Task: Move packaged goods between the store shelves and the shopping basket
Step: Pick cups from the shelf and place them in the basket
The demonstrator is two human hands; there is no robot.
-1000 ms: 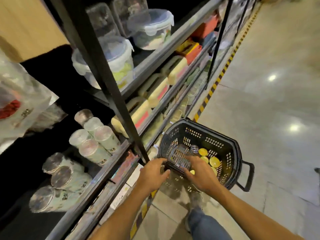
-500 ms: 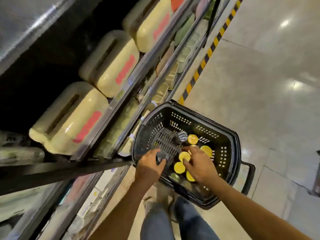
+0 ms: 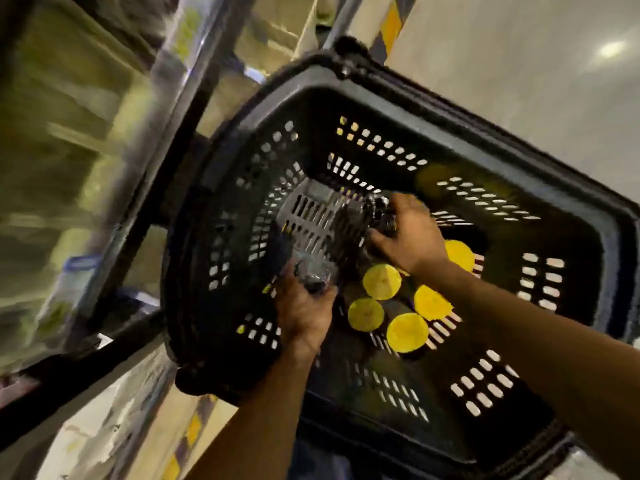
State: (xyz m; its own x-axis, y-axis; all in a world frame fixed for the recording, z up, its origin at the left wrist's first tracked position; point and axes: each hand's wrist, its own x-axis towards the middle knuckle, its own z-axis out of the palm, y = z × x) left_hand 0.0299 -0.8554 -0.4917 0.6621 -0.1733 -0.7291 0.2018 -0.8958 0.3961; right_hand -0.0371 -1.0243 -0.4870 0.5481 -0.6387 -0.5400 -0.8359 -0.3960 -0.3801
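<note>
**Both hands inside the shopping basket, each closed round a shiny package**

The left hand reaches into the near-left part of the basket. Its fingers curl round a small glossy package, whose wrapping glints. The right hand lies farther in, its fingers and thumb wrapped round a second glossy package just above the grey slotted floor panel. Motion blur hides any print on either package.

Between and below the two wrists stand five yellow-lidded containers, close together on the basket bottom. Their round tops are plain yellow with no legible writing, and one is partly hidden behind the right wrist.

The black shopping basket has perforated walls and sits on the floor beside the shelves. The goods there appear as pale yellowish packs, with a blue-edged label too smeared to read.

Yellow-and-black hazard tape runs along the foot of the shelving. The glossy grey floor extends to the right.
</note>
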